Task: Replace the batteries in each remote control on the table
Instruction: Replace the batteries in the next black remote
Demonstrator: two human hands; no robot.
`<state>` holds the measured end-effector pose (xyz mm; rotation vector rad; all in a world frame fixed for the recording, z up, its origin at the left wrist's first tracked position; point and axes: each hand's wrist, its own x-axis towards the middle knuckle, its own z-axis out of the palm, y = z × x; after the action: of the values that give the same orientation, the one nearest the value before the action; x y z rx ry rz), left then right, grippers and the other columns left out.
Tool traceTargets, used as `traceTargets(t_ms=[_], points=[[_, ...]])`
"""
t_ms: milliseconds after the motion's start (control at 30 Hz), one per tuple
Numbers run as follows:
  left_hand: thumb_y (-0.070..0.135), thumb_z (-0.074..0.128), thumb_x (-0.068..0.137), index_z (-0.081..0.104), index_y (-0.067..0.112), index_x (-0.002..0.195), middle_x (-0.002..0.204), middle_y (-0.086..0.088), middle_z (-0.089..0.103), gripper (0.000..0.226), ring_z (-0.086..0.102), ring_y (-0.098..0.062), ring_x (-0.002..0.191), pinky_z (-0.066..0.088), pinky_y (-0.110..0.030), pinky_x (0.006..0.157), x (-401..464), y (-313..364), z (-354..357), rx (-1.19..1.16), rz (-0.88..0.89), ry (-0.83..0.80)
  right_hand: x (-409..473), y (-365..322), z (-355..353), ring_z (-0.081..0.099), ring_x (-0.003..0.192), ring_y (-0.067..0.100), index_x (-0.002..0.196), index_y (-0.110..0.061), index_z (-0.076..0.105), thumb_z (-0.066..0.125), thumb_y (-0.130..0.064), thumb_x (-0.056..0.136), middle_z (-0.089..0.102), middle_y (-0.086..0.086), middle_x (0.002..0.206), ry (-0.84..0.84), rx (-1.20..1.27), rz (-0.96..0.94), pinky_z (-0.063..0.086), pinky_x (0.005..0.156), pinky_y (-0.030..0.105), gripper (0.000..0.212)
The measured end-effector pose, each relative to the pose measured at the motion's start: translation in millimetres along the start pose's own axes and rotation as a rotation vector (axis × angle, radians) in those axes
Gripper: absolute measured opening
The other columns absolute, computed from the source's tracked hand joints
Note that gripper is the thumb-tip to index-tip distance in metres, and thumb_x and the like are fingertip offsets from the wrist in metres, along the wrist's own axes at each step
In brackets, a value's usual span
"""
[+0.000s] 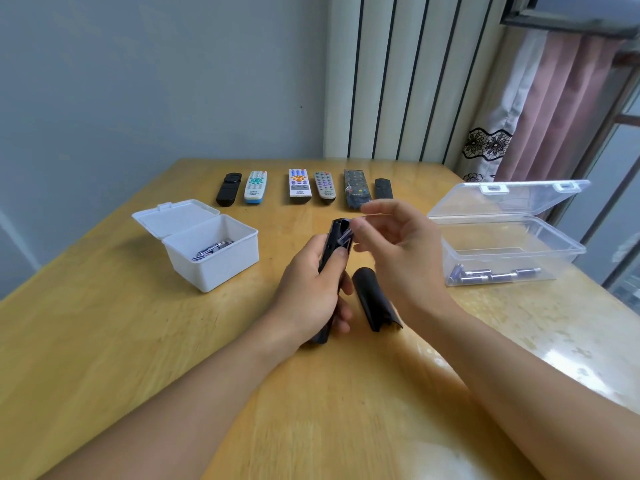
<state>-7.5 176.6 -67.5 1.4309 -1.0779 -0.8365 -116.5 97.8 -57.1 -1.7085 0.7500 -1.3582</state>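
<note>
Both forearms reached in: left hand (308, 289) gripped the black remote (334, 251), compartment upward, so right hand (398, 244) could pinch a battery (345, 237) there.

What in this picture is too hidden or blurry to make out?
Head view:
- Battery at the black remote: blurred, partly covered by the right hand.
- Remote's lower half: wrapped by the left hand.
- Far remote: near end behind the right hand.
- Battery labels in the white box: too small.

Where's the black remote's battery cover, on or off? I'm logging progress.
Off. The cover lies on the table beside the remote, held in the left hand.
</note>
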Motion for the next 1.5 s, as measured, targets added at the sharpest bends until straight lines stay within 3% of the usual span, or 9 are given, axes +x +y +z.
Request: traceTargets(t_ms=[100, 267, 433, 533, 633, 733, 933, 1067, 1500], points=[[0.029, 0.043, 0.108, 0.059, 0.023, 0.116, 0.079, -0.012, 0.059, 0.019, 0.061, -0.023, 0.054, 0.053, -0.032, 0.049, 4, 3, -7, -0.211, -0.145, 0.012, 6, -9, -1, 0.070, 0.067, 0.018, 0.092, -0.006, 0.072, 0.078, -0.009, 0.086, 0.075, 0.009, 0.080, 0.063, 0.180, 0.140, 0.057, 0.068, 0.029, 0.009], [0.021, 0.046, 0.106, 0.061, 0.007, 0.099, 0.069, -0.009, 0.062, 0.021, 0.062, -0.020, 0.051, 0.052, -0.026, 0.047, 11, 10, -27, -0.529, -0.331, 0.041, 12, -31, 48, 0.073, 0.066, 0.018, 0.086, -0.008, 0.072, 0.083, -0.013, 0.081, 0.077, 0.006, 0.076, -0.167, 0.050, 0.218, 0.062, 0.067, 0.033, 0.014], [0.011, 0.037, 0.105, 0.058, 0.012, 0.095, 0.063, -0.003, 0.063, 0.023, 0.058, -0.015, 0.050, 0.050, -0.022, 0.048, 9, 11, -33, -0.459, -0.376, 0.074, 46, -51, 126, 0.067, 0.052, 0.021, 0.080, 0.004, 0.068, 0.081, -0.004, 0.082, 0.071, 0.018, 0.069, -0.333, 0.033, 0.303, 0.064, 0.065, 0.039, 0.016], [0.007, 0.032, 0.103, 0.058, 0.012, 0.101, 0.054, 0.002, 0.056, 0.027, 0.054, -0.012, 0.040, 0.043, -0.019, 0.045, 7, 9, -37, -0.420, -0.412, 0.092, 57, -50, 151, 0.071, 0.057, 0.024, 0.088, 0.005, 0.069, 0.076, -0.013, 0.089, 0.071, 0.017, 0.072, -0.456, -0.174, 0.366, 0.064, 0.071, 0.041, 0.019], [0.011, 0.033, 0.104, 0.055, 0.007, 0.104, 0.071, -0.009, 0.057, 0.022, 0.055, -0.013, 0.039, 0.047, -0.021, 0.043, 7, 11, -36, -0.458, -0.388, 0.086, 61, -53, 137, 0.072, 0.060, 0.025, 0.103, -0.003, 0.071, 0.067, -0.021, 0.095, 0.073, 0.011, 0.077, -0.389, -0.594, 0.008, 0.061, 0.061, 0.036, 0.020], [0.026, 0.038, 0.107, 0.059, 0.001, 0.112, 0.063, -0.011, 0.065, 0.033, 0.058, -0.020, 0.047, 0.049, -0.023, 0.045, 8, 10, -37, -0.566, -0.375, 0.044, 51, -54, 84, 0.067, 0.071, 0.019, 0.095, -0.013, 0.075, 0.068, -0.019, 0.090, 0.072, 0.000, 0.081, -0.240, -0.817, -0.320, 0.054, 0.068, 0.029, 0.011], [0.033, 0.039, 0.107, 0.064, 0.006, 0.116, 0.078, -0.015, 0.068, 0.037, 0.056, -0.020, 0.056, 0.045, -0.028, 0.048, 8, 5, -32, -0.534, -0.305, -0.042, 13, -15, -15, 0.067, 0.077, -0.001, 0.098, -0.024, 0.075, 0.082, -0.025, 0.082, 0.072, -0.010, 0.086, -0.220, -0.710, -0.208, 0.058, 0.069, 0.021, 0.018], [0.034, 0.039, 0.108, 0.063, 0.009, 0.123, 0.080, -0.013, 0.067, 0.038, 0.056, -0.018, 0.058, 0.045, -0.029, 0.050, 8, 2, -26, -0.440, -0.256, -0.090, 7, -6, -18, 0.068, 0.075, 0.002, 0.097, -0.021, 0.076, 0.083, -0.027, 0.080, 0.073, -0.009, 0.084, -0.242, -0.636, -0.281, 0.059, 0.069, 0.023, 0.019], [0.032, 0.037, 0.110, 0.068, 0.017, 0.112, 0.083, -0.014, 0.064, 0.035, 0.053, -0.018, 0.059, 0.043, -0.029, 0.050, 7, -5, -22, -0.201, -0.135, -0.108, 10, -5, -19, 0.066, 0.070, 0.007, 0.096, -0.015, 0.079, 0.081, -0.030, 0.083, 0.074, -0.005, 0.081, -0.349, -0.689, -0.407, 0.059, 0.071, 0.034, 0.020]])
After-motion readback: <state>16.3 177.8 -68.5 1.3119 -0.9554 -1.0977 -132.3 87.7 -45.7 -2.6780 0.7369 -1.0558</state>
